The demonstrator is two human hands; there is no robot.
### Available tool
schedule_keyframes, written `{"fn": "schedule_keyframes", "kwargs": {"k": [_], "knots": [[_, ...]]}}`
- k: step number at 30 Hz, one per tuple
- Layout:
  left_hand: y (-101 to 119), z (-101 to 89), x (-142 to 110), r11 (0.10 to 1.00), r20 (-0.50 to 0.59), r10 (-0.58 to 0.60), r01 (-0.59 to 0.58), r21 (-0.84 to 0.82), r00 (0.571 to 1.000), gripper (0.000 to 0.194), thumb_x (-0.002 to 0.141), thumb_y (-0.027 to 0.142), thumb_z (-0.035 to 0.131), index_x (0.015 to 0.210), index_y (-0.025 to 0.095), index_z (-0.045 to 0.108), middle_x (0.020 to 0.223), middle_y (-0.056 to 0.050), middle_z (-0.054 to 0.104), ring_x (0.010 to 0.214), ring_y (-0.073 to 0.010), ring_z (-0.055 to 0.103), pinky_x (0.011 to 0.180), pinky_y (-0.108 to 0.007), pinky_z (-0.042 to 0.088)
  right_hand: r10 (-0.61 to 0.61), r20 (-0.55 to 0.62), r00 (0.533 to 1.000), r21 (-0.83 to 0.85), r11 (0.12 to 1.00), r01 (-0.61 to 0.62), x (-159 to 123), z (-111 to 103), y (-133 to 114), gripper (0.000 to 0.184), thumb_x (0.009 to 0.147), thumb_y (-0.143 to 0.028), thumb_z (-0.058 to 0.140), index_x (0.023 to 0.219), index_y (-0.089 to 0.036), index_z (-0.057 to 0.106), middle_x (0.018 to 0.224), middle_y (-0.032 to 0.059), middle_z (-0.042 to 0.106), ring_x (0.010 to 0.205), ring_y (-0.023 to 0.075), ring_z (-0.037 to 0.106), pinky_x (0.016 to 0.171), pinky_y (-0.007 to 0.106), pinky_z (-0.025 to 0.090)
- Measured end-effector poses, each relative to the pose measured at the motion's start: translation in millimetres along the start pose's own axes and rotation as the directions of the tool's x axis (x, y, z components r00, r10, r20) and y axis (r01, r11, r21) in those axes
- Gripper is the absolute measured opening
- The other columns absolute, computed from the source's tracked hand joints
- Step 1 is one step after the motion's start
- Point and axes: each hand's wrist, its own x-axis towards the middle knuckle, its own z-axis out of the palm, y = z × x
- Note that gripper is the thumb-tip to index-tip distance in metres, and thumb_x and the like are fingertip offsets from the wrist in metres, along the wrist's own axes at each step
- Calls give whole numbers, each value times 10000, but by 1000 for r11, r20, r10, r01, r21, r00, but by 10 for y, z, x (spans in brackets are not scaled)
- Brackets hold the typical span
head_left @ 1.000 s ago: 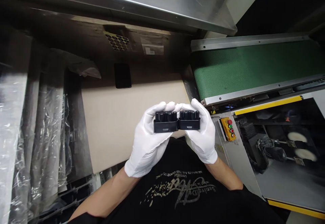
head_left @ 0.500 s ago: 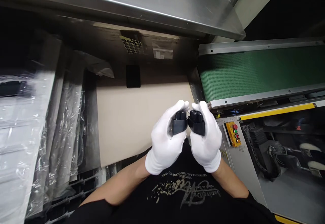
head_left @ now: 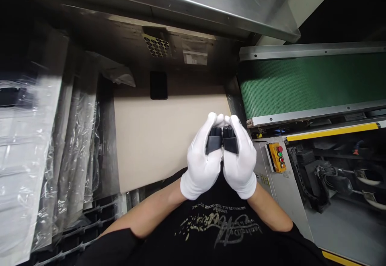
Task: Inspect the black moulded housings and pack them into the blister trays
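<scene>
White gloves cover both my hands, which are together in front of my chest at the near right corner of the tan board. My left hand (head_left: 202,159) is closed round a black plastic part (head_left: 214,143) with ridged, rounded shapes at its top. A similar black plastic part (head_left: 230,143) sits in my right hand (head_left: 240,158), whose fingers curl over it from the right. The two parts stand side by side with a narrow gap between them. Their exact kind does not show, and the gloves hide their lower portions.
A tan board (head_left: 163,137) lies ahead, with a black phone-like slab (head_left: 158,85) on its far edge. Plastic-wrapped trays (head_left: 57,137) crowd the left. At right are a green conveyor belt (head_left: 313,83) and a yellow button box (head_left: 277,157). A steel ledge (head_left: 196,4) overhangs the back.
My hands have drawn closer together and turned slightly, bringing the two black parts nearly against each other. The camera view has shifted a little.
</scene>
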Motion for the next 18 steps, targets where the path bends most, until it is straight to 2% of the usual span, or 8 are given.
{"fn": "schedule_keyframes", "kwargs": {"k": [2,3,6,7,8,9,13,18], "knots": [[-144,8,48,975,12,-205,205,-85,979,703,881,54,650,1550,266,620,1519,-65,697,1436,-265,650,1250,-419,551,164,6,986,55,985,-164,-67,99,177,611,989,-103,534,1574,-267,600,1420,70,759,1337,243,730,1165,440,635],[-229,15,73,926,27,-349,350,-145,937,727,826,43,639,1523,251,636,1497,-68,709,1413,-270,663,1217,-420,574,262,26,965,92,960,-263,-114,159,290,596,971,-112,545,1547,-241,631,1443,82,749,1356,249,719,1187,451,617],[-458,26,111,642,102,-707,696,-323,700,772,718,66,603,1474,217,634,1426,-85,738,1305,-279,711,1060,-417,649,476,135,869,192,848,-494,-288,326,618,549,959,-217,602,1503,-188,669,1498,119,717,1413,283,685,1233,502,568],[-503,21,107,571,121,-756,738,-359,644,749,719,85,605,1456,215,637,1420,-86,738,1300,-281,710,1043,-416,650,502,162,850,212,823,-527,-348,360,694,540,971,-267,620,1503,-183,670,1512,127,707,1432,292,671,1245,513,552],[-526,12,96,544,132,-770,751,-375,624,707,735,105,618,1432,216,646,1432,-86,730,1324,-283,697,1064,-419,638,505,179,844,224,815,-535,-404,379,743,537,987,-316,634,1507,-187,668,1525,129,698,1449,296,657,1257,519,538],[-525,-1,81,553,135,-761,744,-375,635,654,765,130,642,1412,221,656,1462,-84,714,1370,-286,671,1113,-425,612,492,183,851,231,820,-523,-452,382,766,536,1003,-357,642,1514,-197,665,1537,125,690,1462,297,647,1267,522,525],[-354,-49,32,706,159,-633,649,-284,757,562,889,273,741,1441,239,640,1594,-95,626,1533,-307,552,1301,-481,474,376,152,914,232,885,-403,-524,279,690,536,1055,-397,623,1577,-278,618,1574,84,665,1482,286,631,1289,528,506],[-126,-24,0,828,205,-458,500,-256,865,605,952,395,793,1508,250,601,1625,-111,603,1558,-312,535,1337,-507,451,230,102,968,232,941,-248,-451,86,534,609,1091,-332,540,1694,-339,461,1612,57,632,1505,269,610,1267,519,542]]}}
